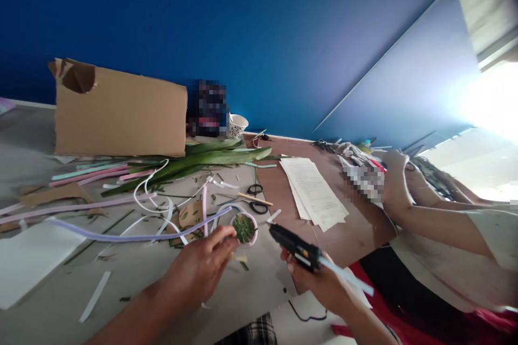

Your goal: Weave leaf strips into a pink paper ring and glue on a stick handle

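Note:
My right hand [311,280] is wrapped round the handle of a black glue gun [297,247]. Its nozzle points up and left, and a pale glue stick [348,276] juts from the back. My left hand [204,264] is closed, fingertips pinched together at the left edge of a small round piece [244,228]. That piece has a pale pink rim and is filled with green leaf clippings. Whatever the pinch holds is hidden by the fingers. A long purple strip [137,237] runs just beyond my left hand.
A cardboard box [121,113] stands by the blue wall, with long green leaves [210,159] before it. Black scissors [258,207], colored strips and leaf scraps litter the table. Printed sheets [313,191] lie right of center. Another person's arm [437,221] reaches in at right.

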Demonstrator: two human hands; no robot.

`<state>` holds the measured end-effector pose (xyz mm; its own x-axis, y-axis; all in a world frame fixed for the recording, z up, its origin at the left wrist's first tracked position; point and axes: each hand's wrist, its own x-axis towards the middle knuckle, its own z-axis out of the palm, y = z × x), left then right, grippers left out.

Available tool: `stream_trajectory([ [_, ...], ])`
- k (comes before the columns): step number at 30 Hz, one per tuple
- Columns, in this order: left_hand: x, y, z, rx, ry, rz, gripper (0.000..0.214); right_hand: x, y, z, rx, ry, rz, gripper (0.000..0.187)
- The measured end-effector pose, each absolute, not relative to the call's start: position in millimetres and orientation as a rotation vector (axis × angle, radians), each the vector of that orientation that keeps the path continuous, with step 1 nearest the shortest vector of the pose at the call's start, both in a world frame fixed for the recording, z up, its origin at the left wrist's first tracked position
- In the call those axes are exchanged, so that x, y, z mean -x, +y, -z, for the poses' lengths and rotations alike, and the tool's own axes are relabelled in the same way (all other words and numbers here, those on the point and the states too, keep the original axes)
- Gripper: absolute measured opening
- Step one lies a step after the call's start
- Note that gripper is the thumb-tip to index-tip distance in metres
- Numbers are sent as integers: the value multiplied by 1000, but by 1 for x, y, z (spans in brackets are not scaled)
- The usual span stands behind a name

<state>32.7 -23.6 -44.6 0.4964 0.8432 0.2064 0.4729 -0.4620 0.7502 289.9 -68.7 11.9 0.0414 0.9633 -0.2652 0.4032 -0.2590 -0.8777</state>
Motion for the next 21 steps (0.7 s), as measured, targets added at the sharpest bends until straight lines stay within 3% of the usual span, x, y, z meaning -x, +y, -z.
stream_trajectory([
  [3, -33, -16, 27, -1829, 1353, -832, 23, -285, -48, -13, 1575, -1051, -1342, 26],
  [6, -33, -5, 14, -1601, 1468, -655, 23, -279, -24, -16, 1443, -966, -1401, 25],
  [21, -57, 23, -20, -1652, 1616, -286, 6, -262, -1, 6, 1423, -1103, -1572, 21],
])
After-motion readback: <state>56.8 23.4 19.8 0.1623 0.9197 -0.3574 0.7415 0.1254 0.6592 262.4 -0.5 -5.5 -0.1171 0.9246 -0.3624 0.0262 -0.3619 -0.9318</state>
